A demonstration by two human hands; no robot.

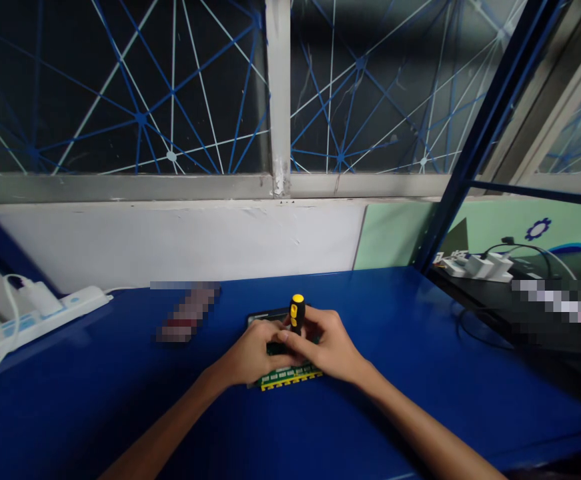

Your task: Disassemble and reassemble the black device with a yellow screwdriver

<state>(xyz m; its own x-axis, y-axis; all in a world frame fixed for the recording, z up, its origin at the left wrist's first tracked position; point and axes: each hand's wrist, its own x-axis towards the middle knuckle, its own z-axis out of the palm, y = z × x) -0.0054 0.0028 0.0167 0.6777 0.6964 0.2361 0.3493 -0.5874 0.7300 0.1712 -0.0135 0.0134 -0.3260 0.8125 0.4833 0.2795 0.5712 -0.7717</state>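
A black-and-yellow screwdriver (297,312) stands upright over a green circuit board (285,375) with a yellow notched strip (293,381) along its near edge. My right hand (333,343) is closed, thumb and fingers around the lower handle. From the other side my left hand (257,350) reaches in, fingers bent together over the board close to the screwdriver; what they pinch is hidden. Behind my fingers shows a dark flat case (257,317), partly covered. The screwdriver's tip is hidden by my hands.
A white power strip (77,307) with a plugged-in charger lies at the left. A blurred-out long item (190,315) rests on the blue table (395,313). To the right, a black surface holds white adapters (487,265) and cables. Blue posts (465,153) rise at the sides.
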